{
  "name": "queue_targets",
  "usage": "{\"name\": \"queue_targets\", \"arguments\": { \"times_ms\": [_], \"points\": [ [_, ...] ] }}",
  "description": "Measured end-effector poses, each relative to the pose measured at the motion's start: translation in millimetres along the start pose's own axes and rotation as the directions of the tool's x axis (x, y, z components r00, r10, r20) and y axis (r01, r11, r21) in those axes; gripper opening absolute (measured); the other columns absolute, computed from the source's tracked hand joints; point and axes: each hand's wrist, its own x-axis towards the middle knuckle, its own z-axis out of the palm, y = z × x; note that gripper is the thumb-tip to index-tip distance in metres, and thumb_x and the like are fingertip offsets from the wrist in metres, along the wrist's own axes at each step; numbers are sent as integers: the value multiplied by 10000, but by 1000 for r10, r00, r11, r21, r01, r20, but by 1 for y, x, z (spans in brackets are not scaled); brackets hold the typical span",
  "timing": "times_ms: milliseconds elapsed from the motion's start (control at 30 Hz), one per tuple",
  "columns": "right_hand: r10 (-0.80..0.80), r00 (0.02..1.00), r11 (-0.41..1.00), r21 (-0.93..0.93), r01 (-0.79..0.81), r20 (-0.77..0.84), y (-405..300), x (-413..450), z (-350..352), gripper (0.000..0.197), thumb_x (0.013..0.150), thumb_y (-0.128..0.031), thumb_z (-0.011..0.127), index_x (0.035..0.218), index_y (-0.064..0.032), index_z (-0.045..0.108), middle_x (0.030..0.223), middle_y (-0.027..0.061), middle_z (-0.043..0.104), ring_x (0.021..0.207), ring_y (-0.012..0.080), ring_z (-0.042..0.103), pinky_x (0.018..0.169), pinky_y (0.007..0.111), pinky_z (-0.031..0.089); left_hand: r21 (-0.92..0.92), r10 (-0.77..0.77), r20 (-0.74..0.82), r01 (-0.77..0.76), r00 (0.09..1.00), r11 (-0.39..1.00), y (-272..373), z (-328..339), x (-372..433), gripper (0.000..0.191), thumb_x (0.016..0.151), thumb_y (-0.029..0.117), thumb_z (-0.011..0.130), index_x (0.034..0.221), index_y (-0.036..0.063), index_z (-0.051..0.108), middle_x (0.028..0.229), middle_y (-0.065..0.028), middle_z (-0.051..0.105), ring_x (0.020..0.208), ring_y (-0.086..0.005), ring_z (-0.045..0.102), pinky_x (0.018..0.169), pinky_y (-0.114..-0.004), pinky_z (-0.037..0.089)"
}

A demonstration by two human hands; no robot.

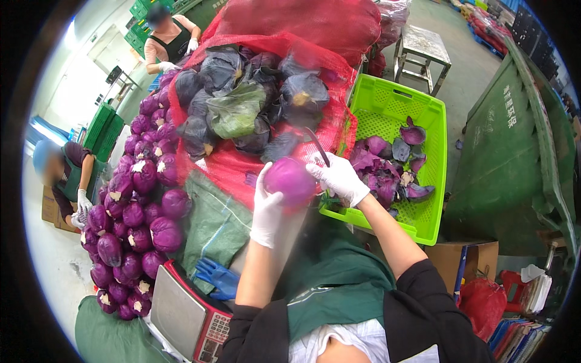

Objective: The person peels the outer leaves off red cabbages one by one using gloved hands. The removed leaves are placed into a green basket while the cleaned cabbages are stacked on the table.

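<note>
My left hand (268, 213), in a white glove, is shut on a peeled red cabbage (290, 180), its palm and fingers along the left side. My right hand (340, 179), also gloved in white, grips a tool with a dark curved end (318, 144) and rests its fingertips near the cabbage's right side; the tool's handle is hidden in the fist. Beyond my hands, unpeeled cabbages with dark outer leaves (222, 70) lie in an opened red mesh sack (338, 97). Loose purple leaves (379, 159) lie in a bright green plastic crate (430, 181) to the right.
Trimmed cabbages (134, 213) are heaped at the left beside a scale (179, 308) and blue gloves (218, 277). Two people (170, 41) work beyond the heap. A metal stool (422, 45) stands behind the crate. A large green bin (504, 149) stands at the right.
</note>
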Motion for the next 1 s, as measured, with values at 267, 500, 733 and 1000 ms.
{"name": "queue_targets", "arguments": {
  "times_ms": [267,500,733,1000],
  "points": [
    [27,997,999,24,-29,66,29,15,10,328,892,-340,582,850,-17,550,614,48,567,480,146,536,478,306,444,755,-18,277,-206,961,623,21,-18,18,837,505,77,821,1277,15,505,1373,-110,446,1277,-232,408,1093,-353,275],
    [180,978,973,128,-193,108,43,10,4,273,900,-315,577,880,-44,553,565,21,541,421,96,481,375,252,375,761,-101,278,-155,955,631,12,-24,17,840,517,64,802,1301,50,499,1432,-111,354,1326,-223,329,1103,-359,250],
    [184,963,978,56,-199,198,35,9,-3,229,899,-264,527,866,-38,540,540,44,550,391,101,459,364,253,362,665,-177,265,-47,948,746,7,-22,17,965,524,106,824,1378,34,382,1428,-110,366,1324,-231,336,1114,-361,239],
    [196,972,968,181,-171,-128,91,22,-21,190,843,-174,503,866,3,567,528,78,567,374,127,498,348,284,404,294,-92,147,45,985,955,-2,-38,10,907,537,5,765,1362,38,386,1392,-125,411,1280,-242,401,1100,-360,284]
  ]
}}
